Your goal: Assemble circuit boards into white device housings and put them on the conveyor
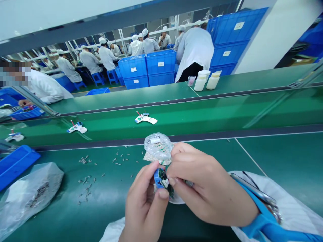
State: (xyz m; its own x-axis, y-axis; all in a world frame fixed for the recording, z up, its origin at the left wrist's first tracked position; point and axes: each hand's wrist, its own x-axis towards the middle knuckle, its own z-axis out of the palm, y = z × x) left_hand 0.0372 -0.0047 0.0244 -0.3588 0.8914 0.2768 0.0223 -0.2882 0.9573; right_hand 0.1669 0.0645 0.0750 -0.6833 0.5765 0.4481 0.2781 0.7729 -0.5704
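One small green circuit board [163, 180] in a blue holder sits pinched between the left hand [145, 203] and the right hand [209, 185], both closed narrowly on it, the left thumb and fingers around the blue side. Touching the right hand, just beyond them, a clear plastic bag [158, 147] holds more boards on the green surface [282, 168]. Left of the hands lie scattered small metal parts [87, 185], then a plastic bag of parts [29, 198] and a blue tray [15, 164]. Ahead, white-and-blue assemblies [145, 118] rest on a green belt [202, 112]. A blue-handled metal tool [262, 201] lies beside the right wrist
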